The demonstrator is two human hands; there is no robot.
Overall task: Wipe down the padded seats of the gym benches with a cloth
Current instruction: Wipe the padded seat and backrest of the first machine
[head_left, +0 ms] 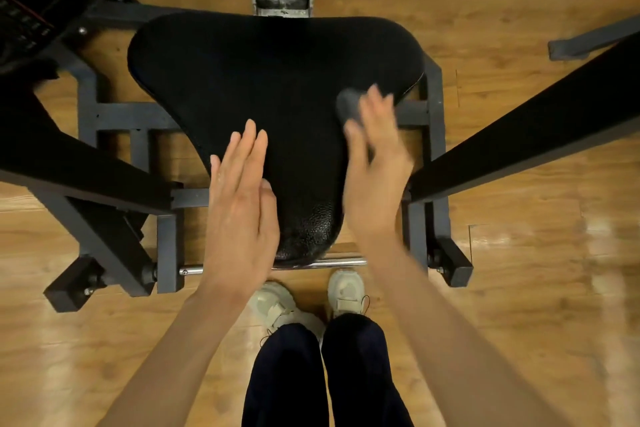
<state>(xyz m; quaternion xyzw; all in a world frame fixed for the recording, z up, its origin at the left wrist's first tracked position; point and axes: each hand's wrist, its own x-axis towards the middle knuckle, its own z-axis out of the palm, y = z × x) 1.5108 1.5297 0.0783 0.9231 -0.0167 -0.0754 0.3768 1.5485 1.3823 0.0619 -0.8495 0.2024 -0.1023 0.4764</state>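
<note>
The right hand is blurry, so it is hard to see how its fingers grip — it holds a small dark cloth, mostly hidden under the hand, on the right edge of the seat. The black seat fills the middle of the frame; its long way runs up and down, wide end at the top, narrow tip pointing down toward the shoes. The left hand lies flat, fingers straight and close together — over the seat's lower left side.
</note>
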